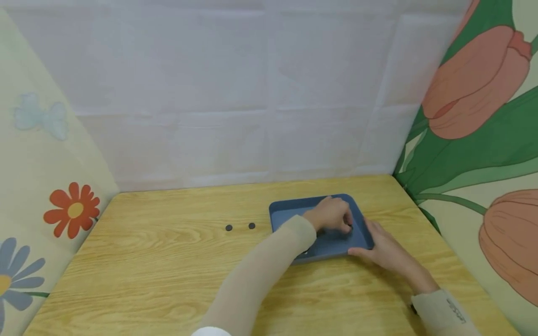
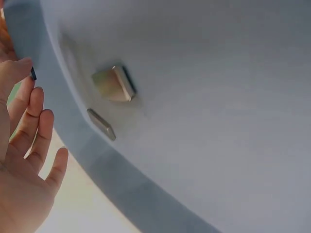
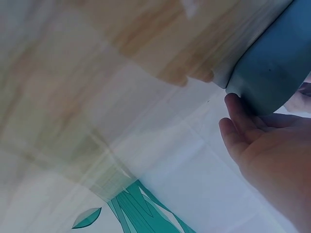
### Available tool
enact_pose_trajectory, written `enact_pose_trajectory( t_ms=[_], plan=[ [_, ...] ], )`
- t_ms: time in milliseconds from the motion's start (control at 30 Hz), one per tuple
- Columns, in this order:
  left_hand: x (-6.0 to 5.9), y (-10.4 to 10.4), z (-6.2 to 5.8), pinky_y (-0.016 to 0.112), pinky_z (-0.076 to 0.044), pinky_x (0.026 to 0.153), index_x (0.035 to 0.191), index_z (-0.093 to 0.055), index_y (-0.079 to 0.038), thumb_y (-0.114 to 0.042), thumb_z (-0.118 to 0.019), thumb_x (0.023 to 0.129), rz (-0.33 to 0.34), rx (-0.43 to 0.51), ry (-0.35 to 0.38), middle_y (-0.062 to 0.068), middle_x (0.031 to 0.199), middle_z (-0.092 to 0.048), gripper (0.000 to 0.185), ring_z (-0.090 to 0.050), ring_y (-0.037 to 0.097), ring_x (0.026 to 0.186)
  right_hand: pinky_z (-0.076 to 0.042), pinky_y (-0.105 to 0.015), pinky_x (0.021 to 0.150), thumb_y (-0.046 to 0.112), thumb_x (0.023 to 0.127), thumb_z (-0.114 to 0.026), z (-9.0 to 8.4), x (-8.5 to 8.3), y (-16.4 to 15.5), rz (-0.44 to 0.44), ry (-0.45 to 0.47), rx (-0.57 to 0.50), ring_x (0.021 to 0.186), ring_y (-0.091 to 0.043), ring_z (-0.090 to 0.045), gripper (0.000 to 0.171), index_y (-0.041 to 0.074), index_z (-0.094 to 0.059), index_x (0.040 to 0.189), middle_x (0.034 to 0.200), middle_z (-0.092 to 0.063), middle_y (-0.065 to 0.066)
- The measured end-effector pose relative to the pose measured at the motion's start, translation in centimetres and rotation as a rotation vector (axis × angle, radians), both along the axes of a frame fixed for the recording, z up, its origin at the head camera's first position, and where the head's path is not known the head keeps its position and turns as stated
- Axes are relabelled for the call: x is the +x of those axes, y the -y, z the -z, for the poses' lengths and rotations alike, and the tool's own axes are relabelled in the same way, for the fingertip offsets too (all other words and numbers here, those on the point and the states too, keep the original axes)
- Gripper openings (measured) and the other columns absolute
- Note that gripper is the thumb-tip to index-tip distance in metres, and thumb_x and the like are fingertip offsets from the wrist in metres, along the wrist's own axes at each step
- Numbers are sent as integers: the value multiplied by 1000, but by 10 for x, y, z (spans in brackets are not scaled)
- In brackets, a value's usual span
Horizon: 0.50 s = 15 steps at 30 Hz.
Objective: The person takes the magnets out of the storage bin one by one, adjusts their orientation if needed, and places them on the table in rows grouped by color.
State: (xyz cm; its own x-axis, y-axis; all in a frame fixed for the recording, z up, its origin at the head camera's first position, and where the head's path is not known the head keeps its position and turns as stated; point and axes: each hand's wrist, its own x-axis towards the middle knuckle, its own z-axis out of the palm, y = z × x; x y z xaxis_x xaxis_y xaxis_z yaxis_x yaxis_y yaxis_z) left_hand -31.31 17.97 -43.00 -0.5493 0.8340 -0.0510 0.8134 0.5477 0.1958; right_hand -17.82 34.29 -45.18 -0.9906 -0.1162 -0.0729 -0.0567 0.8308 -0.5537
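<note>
1. Pinching a dark piece [image 2: 33, 74], the left hand [image 1: 332, 214] hangs over the right-hand part of the tray. Piece held between thumb and forefinger; the other three fingers loosely bent, apart from it. Material: cannot be told.

2. Right hand [image 1: 382, 247]: grasping the tray at its near right corner. Thumb against the near wall, fingers along the outside of the right wall.

3. Tray [image 1: 336, 243]: blue, shallow, rounded corners. Located on the right-hand side of the counter, toward the back; partly covered by the left hand and forearm.

4. First loose piece [image 2: 115, 85]: small, squarish, glossy on one face, dark at one edge. Inside the tray, near its wall.

5. Second loose piece [image 2: 101, 124]: small, narrow as seen from the left wrist, greyish. Inside the tray at the foot of the wall, near the first and apart from it.

6. Discs, two: left disc [image 1: 229, 227] and right disc [image 1: 251, 226]. Both dark, round, lying flat on the counter to the left of the tray; near one another, apart.

7. Counter [image 1: 168, 261]: yellowish wood grain.

8. Sleeves, two: left sleeve [image 1: 256, 266] and right sleeve [image 1: 445, 312]. Beige; small dark lettering on the right.

9. Cloth [image 1: 252, 93]: white, creased, hanging behind the counter.

10. Left panel [image 1: 25, 163]: pale, printed with a red flower [image 1: 75, 211], a blue flower [image 1: 17, 275] and a bow [image 1: 41, 115].

11. Right panel [image 1: 521, 154]: printed with pink tulips [image 1: 479, 84] and green leaves.
</note>
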Motion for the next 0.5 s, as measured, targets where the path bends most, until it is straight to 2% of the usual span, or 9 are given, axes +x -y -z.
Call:
enact_pose_trajectory(
  t_ms=[233, 500],
  plan=[
    [-1, 8, -10, 26, -52, 98, 105, -79, -30, -40, -76, 93, 4, 46, 7, -18, 104, -74, 16, -64, -2, 94, -35, -73, 112, 59, 90, -73, -2, 1, 1, 4, 3, -20, 147, -60, -29, 117, -8, -10, 162, 163, -19, -40],
    [-3, 21, -19, 25, -53, 96, 104, -79, -29, -36, -76, 94, 16, 110, 27, -16, 104, -72, 13, -64, -2, 93, -36, -73, 111, 55, 90, -74, -1, 3, 1, 0, -6, -26, 145, -62, -30, 116, -11, -11, 161, 162, -19, -41]
  ],
)
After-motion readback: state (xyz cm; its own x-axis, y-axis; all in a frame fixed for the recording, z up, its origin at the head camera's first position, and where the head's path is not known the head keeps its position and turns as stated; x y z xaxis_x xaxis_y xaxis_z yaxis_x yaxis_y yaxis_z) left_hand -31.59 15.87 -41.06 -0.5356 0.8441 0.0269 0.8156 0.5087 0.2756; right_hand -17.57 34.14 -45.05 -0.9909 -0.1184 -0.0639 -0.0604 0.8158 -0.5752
